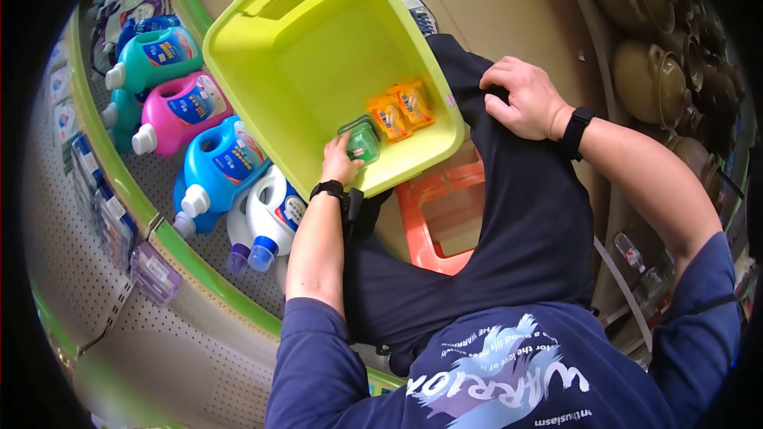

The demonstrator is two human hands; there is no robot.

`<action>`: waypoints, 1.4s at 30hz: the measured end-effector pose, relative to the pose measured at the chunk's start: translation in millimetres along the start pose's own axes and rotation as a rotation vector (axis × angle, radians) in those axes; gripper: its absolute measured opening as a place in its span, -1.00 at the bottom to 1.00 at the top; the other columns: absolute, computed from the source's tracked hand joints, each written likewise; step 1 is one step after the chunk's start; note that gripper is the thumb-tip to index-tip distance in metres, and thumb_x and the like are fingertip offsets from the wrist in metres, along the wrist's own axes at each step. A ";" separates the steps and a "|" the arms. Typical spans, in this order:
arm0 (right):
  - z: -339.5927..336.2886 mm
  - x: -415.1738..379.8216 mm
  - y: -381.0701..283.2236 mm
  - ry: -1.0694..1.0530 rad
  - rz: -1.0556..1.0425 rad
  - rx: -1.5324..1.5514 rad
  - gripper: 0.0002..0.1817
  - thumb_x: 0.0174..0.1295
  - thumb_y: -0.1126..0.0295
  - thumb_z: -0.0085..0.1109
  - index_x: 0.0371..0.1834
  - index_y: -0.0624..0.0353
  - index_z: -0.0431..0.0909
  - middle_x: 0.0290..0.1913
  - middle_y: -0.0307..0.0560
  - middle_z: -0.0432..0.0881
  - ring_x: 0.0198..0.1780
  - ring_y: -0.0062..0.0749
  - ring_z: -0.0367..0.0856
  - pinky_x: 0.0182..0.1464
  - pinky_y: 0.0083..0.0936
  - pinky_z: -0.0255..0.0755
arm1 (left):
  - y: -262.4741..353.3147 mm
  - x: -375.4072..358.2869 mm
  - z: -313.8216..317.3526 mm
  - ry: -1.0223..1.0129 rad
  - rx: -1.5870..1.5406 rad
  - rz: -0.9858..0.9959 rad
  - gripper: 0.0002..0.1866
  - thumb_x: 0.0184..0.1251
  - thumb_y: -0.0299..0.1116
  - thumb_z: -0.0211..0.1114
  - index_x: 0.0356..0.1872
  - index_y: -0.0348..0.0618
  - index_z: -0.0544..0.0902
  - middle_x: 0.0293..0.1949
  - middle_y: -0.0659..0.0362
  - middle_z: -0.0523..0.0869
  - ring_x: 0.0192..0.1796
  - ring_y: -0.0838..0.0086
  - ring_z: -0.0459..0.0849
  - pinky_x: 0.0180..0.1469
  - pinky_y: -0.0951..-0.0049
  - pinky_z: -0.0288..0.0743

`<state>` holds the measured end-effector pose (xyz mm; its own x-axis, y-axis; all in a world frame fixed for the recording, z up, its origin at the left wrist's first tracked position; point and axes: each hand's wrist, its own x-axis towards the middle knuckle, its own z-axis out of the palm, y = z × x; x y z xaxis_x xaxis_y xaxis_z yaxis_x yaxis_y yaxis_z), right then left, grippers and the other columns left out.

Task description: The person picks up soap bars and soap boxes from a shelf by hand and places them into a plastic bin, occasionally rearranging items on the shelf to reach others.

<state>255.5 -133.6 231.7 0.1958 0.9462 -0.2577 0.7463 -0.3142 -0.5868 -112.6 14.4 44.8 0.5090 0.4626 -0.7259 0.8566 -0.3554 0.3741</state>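
A lime-green plastic bin (318, 56) tilts toward me in front of my legs. Inside, near its lower corner, are a few small green packs (363, 143) lying together. My left hand (340, 162) reaches over the near rim, with its fingers closed on the edge of the green packs; part of the grip is hidden. Beside them lie orange packs (401, 110) of similar size. My right hand (520, 95) holds nothing and rests over my right knee, its fingers loosely bent and apart. Each wrist wears a black band.
On the left shelf stand a teal detergent bottle (163, 54), a pink one (184, 111), a blue one (226, 155) and a white one (270, 206). An orange-red stool (417, 226) shows between my legs. Brown lidded pots (648, 83) line the right shelf.
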 end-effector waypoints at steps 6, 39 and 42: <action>0.8 -0.3 -10.0 -0.014 0.025 -0.035 -0.72 0.10 0.20 0.12 -0.34 0.18 0.67 -0.26 0.02 0.67 -0.08 -0.06 0.60 0.02 -0.19 0.49 | 17.2 -33.4 -27.6 0.205 -0.018 0.029 -0.05 0.01 -0.38 0.51 0.48 -0.06 0.22 0.47 -0.20 0.18 0.50 -0.02 0.18 0.53 0.20 0.11; 10.7 -11.6 -14.3 -0.051 0.125 -0.157 -0.65 0.10 0.12 0.06 -0.35 0.13 0.72 -0.21 0.09 0.72 -0.04 -0.04 0.65 0.07 -0.21 0.51 | -31.7 -297.7 -289.0 1.144 -0.152 -0.394 -0.24 -0.12 -0.25 0.58 0.12 -0.47 0.49 -0.05 -0.02 0.69 -0.03 0.39 0.67 0.08 0.39 0.55; 4.6 -7.5 -14.5 -0.078 0.119 -0.134 -0.64 0.10 0.12 0.06 -0.35 0.15 0.72 -0.21 0.10 0.71 -0.04 -0.04 0.64 0.07 -0.21 0.50 | 46.5 -283.3 -260.2 0.983 -0.314 -0.028 -0.14 -0.09 -0.34 0.56 0.28 -0.33 0.31 0.08 0.00 0.58 0.09 0.31 0.61 0.15 0.34 0.51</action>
<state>240.3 -136.5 238.5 0.2421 0.8924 -0.3808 0.7996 -0.4058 -0.4427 -194.9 78.2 418.0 0.2121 0.9773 0.0026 0.7812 -0.1711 0.6003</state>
